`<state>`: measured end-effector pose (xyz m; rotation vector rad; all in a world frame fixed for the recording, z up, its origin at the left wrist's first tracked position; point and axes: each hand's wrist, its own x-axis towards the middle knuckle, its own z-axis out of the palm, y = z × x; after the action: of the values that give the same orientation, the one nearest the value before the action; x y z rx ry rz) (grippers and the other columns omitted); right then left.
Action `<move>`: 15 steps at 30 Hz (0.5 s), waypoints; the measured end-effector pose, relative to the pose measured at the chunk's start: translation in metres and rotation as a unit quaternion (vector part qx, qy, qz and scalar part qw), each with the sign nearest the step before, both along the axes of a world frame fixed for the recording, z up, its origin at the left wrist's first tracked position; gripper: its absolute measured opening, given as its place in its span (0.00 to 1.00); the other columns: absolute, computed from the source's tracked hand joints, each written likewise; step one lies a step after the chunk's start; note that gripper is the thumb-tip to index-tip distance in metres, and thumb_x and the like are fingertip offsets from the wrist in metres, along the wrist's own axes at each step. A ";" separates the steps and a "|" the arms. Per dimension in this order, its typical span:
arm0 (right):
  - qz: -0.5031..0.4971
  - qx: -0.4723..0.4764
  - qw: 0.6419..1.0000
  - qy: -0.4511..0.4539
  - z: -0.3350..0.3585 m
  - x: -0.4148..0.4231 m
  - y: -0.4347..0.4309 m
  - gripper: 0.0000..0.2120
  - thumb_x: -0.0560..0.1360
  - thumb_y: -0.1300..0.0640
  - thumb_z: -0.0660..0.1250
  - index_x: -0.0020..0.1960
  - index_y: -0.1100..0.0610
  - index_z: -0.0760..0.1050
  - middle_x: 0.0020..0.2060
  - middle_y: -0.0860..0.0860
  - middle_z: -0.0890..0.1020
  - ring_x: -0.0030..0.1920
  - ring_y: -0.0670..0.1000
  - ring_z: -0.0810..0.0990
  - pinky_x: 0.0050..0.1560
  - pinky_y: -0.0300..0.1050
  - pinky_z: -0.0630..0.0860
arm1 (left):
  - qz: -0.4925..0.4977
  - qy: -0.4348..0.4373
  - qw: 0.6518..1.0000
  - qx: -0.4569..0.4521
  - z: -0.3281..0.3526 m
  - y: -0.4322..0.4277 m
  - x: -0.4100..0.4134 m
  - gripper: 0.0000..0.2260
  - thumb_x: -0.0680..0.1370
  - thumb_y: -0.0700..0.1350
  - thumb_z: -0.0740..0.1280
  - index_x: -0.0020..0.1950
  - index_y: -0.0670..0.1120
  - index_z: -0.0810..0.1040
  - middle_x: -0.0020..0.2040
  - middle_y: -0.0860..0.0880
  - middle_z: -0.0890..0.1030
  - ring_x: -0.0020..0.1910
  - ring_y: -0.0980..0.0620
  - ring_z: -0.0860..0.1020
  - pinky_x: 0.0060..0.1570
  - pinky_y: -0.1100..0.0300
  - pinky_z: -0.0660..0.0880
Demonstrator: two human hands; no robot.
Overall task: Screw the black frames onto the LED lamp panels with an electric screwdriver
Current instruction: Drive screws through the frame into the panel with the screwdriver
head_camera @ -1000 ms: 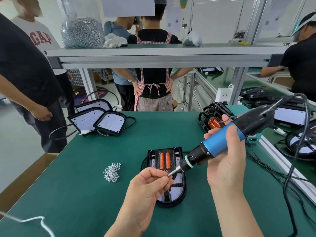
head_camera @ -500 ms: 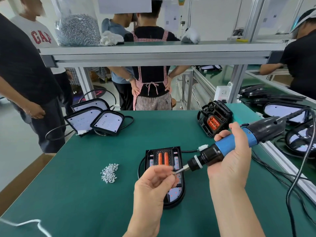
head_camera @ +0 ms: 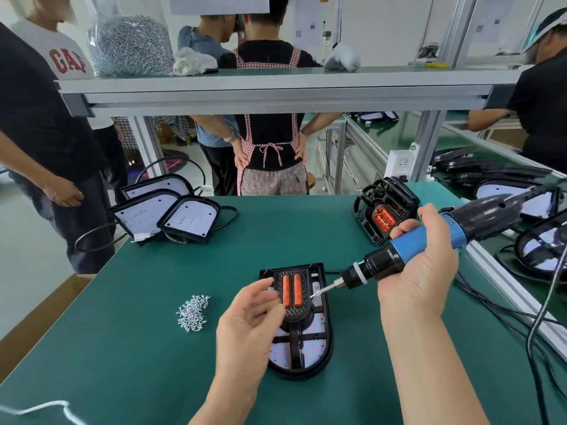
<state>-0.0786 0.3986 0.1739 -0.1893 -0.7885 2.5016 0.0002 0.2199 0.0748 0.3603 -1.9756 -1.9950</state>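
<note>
screw pile [head_camera: 193,313] left of framed lamp panel [head_camera: 302,348], spare panels [head_camera: 171,216] behind

Left edge of lamp panel [head_camera: 310,348] behind left hand [head_camera: 248,326]; screwdriver cable [head_camera: 534,325] off-frame.

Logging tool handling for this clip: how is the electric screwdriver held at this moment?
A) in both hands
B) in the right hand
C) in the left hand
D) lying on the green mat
B: the right hand grips the electric screwdriver by its blue barrel, with the bit angled down toward the lamp panel. The left hand hovers over the panel, off the tool.
</note>
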 end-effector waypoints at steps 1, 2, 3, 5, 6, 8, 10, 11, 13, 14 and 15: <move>0.003 0.006 1.000 -0.002 0.001 -0.003 0.001 0.06 0.80 0.63 0.67 0.49 0.55 0.70 0.32 0.49 0.72 0.31 0.45 0.72 0.37 0.38 0.71 | 0.033 -0.032 0.996 -0.082 -0.003 -0.008 -0.005 0.14 0.76 0.39 0.74 0.55 0.56 0.81 0.55 0.50 0.83 0.50 0.61 0.82 0.50 0.66 0.76; -0.006 0.017 1.000 -0.009 0.000 -0.008 0.003 0.06 0.80 0.62 0.68 0.50 0.55 0.71 0.32 0.49 0.73 0.32 0.46 0.73 0.38 0.40 0.72 | 0.049 -0.069 0.985 -0.152 -0.004 -0.014 -0.011 0.12 0.76 0.44 0.74 0.57 0.56 0.79 0.58 0.51 0.79 0.51 0.62 0.80 0.53 0.64 0.75; -0.021 0.024 0.999 -0.017 -0.001 -0.012 0.003 0.07 0.79 0.61 0.69 0.51 0.56 0.71 0.32 0.49 0.74 0.33 0.47 0.73 0.39 0.41 0.72 | 0.046 -0.109 0.972 -0.202 -0.005 -0.019 -0.017 0.15 0.75 0.49 0.74 0.60 0.54 0.76 0.60 0.51 0.77 0.54 0.59 0.78 0.56 0.59 0.75; -0.034 0.040 0.999 -0.007 -0.002 -0.023 0.004 0.09 0.77 0.59 0.72 0.51 0.55 0.72 0.33 0.50 0.75 0.34 0.49 0.73 0.39 0.43 0.74 | 0.029 -0.168 0.953 -0.249 -0.007 -0.024 -0.030 0.25 0.74 0.57 0.74 0.67 0.49 0.73 0.61 0.50 0.76 0.58 0.51 0.76 0.60 0.53 0.73; -0.031 0.051 0.998 0.004 -0.001 -0.030 0.005 0.09 0.75 0.58 0.72 0.51 0.55 0.73 0.33 0.50 0.75 0.34 0.49 0.74 0.38 0.43 0.74 | 0.025 -0.185 0.947 -0.260 -0.006 -0.025 -0.036 0.29 0.73 0.60 0.73 0.68 0.48 0.71 0.58 0.51 0.77 0.58 0.49 0.76 0.59 0.52 0.73; -0.032 0.080 0.996 0.006 0.000 -0.042 0.004 0.09 0.74 0.57 0.73 0.49 0.56 0.73 0.32 0.50 0.75 0.32 0.50 0.74 0.37 0.44 0.74 | 0.011 -0.205 0.939 -0.277 -0.003 -0.025 -0.046 0.33 0.72 0.64 0.72 0.69 0.46 0.71 0.52 0.53 0.79 0.55 0.49 0.77 0.52 0.54 0.71; -0.036 0.105 0.994 0.001 0.000 -0.056 0.003 0.09 0.73 0.57 0.73 0.47 0.56 0.73 0.31 0.50 0.75 0.31 0.50 0.74 0.35 0.44 0.74 | -0.007 -0.221 0.923 -0.315 0.000 -0.023 -0.054 0.36 0.71 0.66 0.72 0.69 0.46 0.69 0.52 0.51 0.79 0.56 0.47 0.77 0.49 0.56 0.70; -0.039 0.119 0.992 0.001 -0.001 -0.062 0.002 0.09 0.73 0.58 0.73 0.47 0.56 0.73 0.31 0.50 0.76 0.30 0.49 0.74 0.34 0.43 0.74 | -0.015 -0.229 0.915 -0.333 0.001 -0.020 -0.058 0.36 0.70 0.66 0.73 0.69 0.45 0.69 0.55 0.49 0.79 0.57 0.46 0.77 0.49 0.56 0.70; -0.037 0.145 0.989 0.007 -0.005 -0.071 0.000 0.08 0.73 0.58 0.73 0.47 0.57 0.73 0.31 0.51 0.76 0.30 0.49 0.73 0.32 0.41 0.74 | -0.029 -0.231 0.911 -0.340 0.002 -0.012 -0.062 0.36 0.70 0.65 0.74 0.67 0.44 0.69 0.56 0.49 0.78 0.59 0.45 0.77 0.50 0.56 0.71; -0.031 0.158 0.987 0.009 -0.008 -0.075 -0.002 0.08 0.73 0.58 0.73 0.46 0.57 0.73 0.30 0.51 0.76 0.29 0.50 0.73 0.32 0.41 0.74 | -0.037 -0.224 0.918 -0.326 0.001 -0.008 -0.063 0.34 0.70 0.64 0.75 0.65 0.44 0.69 0.56 0.50 0.79 0.58 0.45 0.78 0.51 0.55 0.72; -0.026 0.171 0.985 0.008 -0.010 -0.078 -0.003 0.08 0.73 0.58 0.73 0.45 0.56 0.73 0.30 0.51 0.76 0.29 0.50 0.73 0.32 0.41 0.73 | -0.045 -0.213 0.928 -0.301 0.000 -0.003 -0.064 0.30 0.70 0.62 0.75 0.61 0.44 0.70 0.54 0.51 0.80 0.56 0.47 0.79 0.52 0.54 0.74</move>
<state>-0.1565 0.3954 0.1638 -0.0675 -1.1738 2.2730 -0.0636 0.2165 0.0747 0.5879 -2.7866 -1.3126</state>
